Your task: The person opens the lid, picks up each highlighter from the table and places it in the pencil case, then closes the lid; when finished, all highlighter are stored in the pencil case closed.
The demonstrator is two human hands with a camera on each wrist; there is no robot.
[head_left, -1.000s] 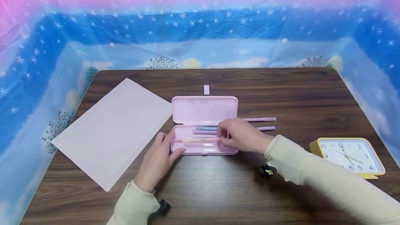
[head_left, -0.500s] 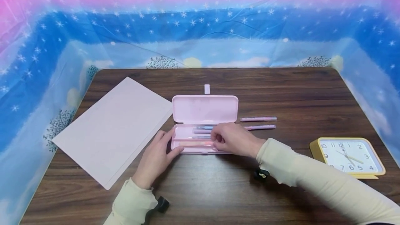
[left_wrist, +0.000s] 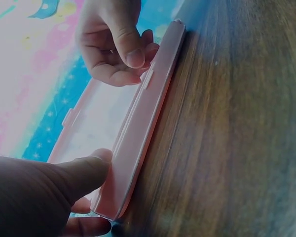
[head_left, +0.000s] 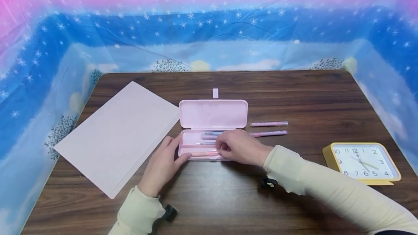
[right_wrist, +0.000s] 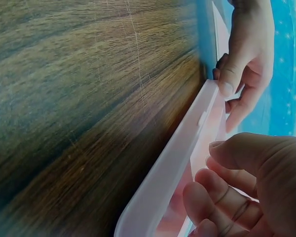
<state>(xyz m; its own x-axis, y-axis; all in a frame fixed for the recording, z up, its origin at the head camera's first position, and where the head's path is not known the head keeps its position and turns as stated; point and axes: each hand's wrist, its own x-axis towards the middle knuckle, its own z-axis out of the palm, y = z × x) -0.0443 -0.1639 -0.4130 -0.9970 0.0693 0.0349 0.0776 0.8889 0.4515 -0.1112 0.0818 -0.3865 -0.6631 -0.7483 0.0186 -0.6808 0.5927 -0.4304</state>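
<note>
A pink pencil case [head_left: 213, 114] lies on the table with its lid swung back. My left hand [head_left: 162, 166] holds its left end, thumb over the front rim and fingers at the side. My right hand [head_left: 243, 147] is over the right half of the case, its fingers loosely bent. In the right wrist view, the thumb and fingertips of that hand [right_wrist: 237, 182] are apart, with nothing visible between them. A pale orange pen [head_left: 204, 153] lies in the front compartment. Behind it in the case are a blue pen [head_left: 213, 133] and other slim pens, partly hidden by the right hand.
Two purplish pens [head_left: 269, 123] lie right of the case. A small white eraser-like block [head_left: 215, 93] sits behind the lid. At left is a large pale pink folder or board [head_left: 121, 137]; at right stands a yellow clock [head_left: 362, 162]. A snowflake-patterned cloth surrounds the table.
My right hand has moved left and slightly toward the front, bringing the pale orange pen down into the front compartment; its fingers now look parted from it. The left hand stays on the case.
</note>
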